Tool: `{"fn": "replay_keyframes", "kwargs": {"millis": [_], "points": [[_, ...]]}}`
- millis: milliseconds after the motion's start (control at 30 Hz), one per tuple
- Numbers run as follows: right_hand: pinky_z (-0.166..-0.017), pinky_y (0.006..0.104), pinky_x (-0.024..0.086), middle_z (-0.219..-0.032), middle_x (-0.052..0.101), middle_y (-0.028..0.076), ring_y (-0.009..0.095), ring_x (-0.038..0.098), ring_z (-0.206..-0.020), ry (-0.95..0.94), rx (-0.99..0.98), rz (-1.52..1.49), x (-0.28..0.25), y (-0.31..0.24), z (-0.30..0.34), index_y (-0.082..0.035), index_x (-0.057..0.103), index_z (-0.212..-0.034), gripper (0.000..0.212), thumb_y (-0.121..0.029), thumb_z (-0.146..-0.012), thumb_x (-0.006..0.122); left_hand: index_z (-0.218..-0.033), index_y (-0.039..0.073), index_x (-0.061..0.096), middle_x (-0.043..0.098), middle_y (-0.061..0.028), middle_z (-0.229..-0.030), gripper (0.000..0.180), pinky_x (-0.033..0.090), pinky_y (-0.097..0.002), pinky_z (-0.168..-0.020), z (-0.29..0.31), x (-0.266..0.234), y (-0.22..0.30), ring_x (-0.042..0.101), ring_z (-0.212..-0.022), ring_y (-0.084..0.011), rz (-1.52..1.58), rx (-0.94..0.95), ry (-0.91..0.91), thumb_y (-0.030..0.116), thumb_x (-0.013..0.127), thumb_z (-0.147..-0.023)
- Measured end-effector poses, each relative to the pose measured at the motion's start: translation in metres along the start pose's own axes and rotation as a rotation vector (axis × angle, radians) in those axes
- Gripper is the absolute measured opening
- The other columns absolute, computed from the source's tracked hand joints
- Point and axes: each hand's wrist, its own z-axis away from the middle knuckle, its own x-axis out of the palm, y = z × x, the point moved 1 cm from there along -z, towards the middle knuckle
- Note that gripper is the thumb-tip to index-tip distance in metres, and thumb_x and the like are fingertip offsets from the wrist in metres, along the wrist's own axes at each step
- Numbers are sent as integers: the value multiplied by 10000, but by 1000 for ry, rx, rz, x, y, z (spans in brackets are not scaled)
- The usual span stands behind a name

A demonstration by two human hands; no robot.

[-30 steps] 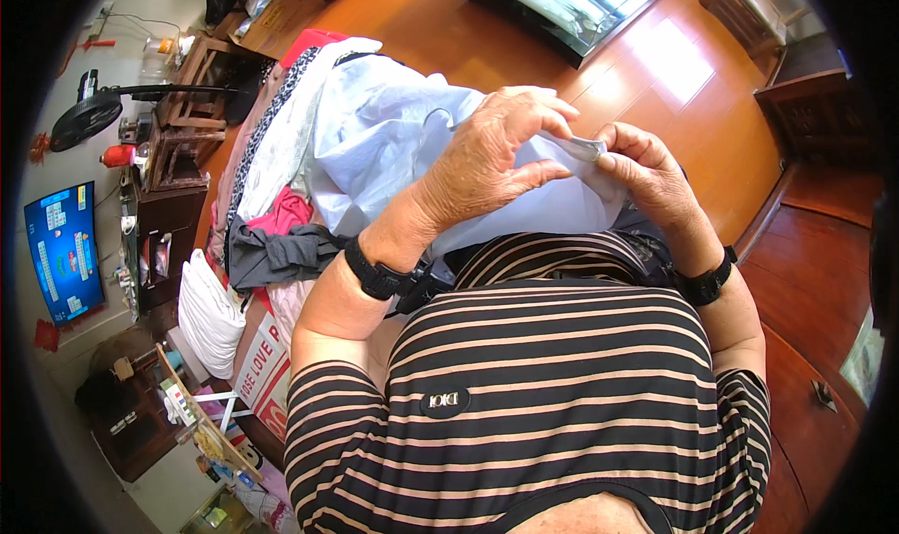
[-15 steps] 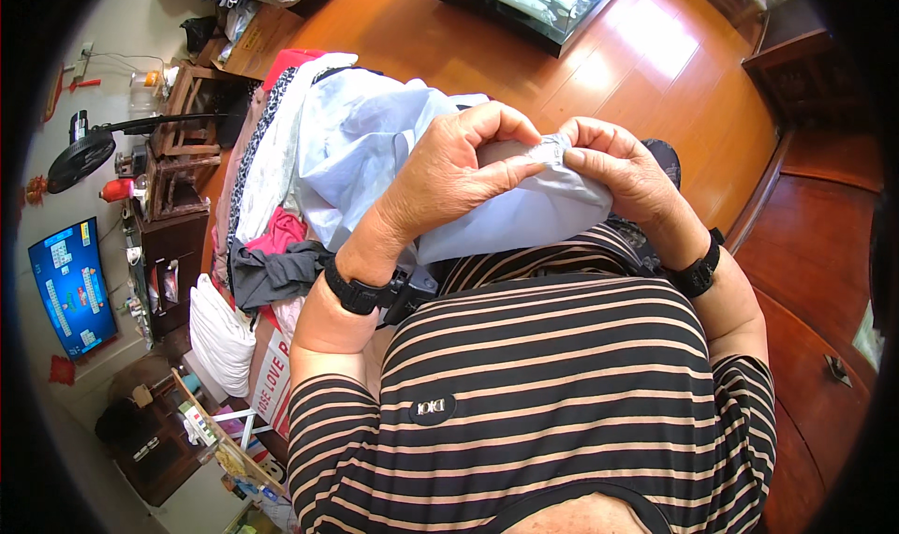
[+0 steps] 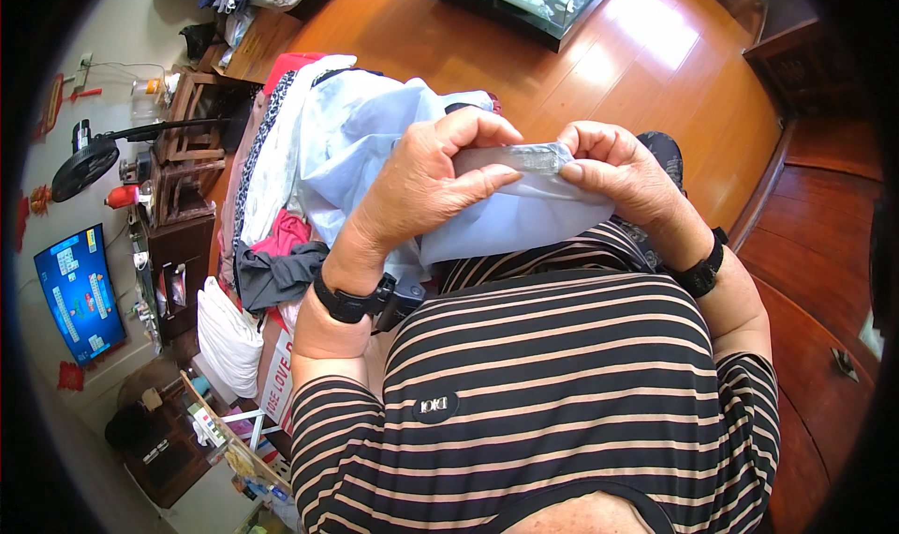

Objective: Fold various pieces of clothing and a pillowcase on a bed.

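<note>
A thin light blue garment [image 3: 524,217] hangs between my hands, above my lap, its body spreading left onto the pile of clothes. It has a folded, band-like edge with a greyish, wrinkled strip along it. My right hand [image 3: 623,173] pinches the corner of this band between thumb and forefinger. Farther left along the same band, my left hand [image 3: 426,173] holds the cloth, thumb on the near side and fingers curled at the far side, their tips partly hidden. What part of the garment the band is, I cannot tell.
Left of me lies a pile of clothes with a white piece [image 3: 272,187], a pink piece [image 3: 287,234] and a dark grey piece [image 3: 281,274]. A white pillow-like bundle [image 3: 228,342] sits nearer. A black fan [image 3: 84,169], lit screen [image 3: 80,295] and glass-topped table [image 3: 515,0] stand beyond.
My left hand has shifted slightly left along the band, away from my right hand. More of the greyish strip now shows between them. My right hand keeps its pinch.
</note>
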Motion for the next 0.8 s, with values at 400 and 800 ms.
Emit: {"fn": "replay_keyframes", "kwargs": {"millis": [400, 800], "points": [[-558, 157, 360, -702, 527, -66, 11, 453, -625, 143, 2, 107, -16, 12, -5, -88, 593, -845, 169, -255, -867, 602, -995, -14, 624, 626, -16, -810, 203, 463, -192, -656, 35, -50, -21, 559, -723, -57, 126, -304, 20, 72, 643, -811], [-598, 165, 405, -746, 562, -51, 22, 499, -671, 186, -2, -12, -22, 21, -10, -81, 595, -885, 151, -232, -877, 590, -1061, 5, 597, 618, -34, -982, 259, 447, -220, -821, 48, -65, -20, 568, -897, -94, 353, -301, 76, 35, 628, -806]]}}
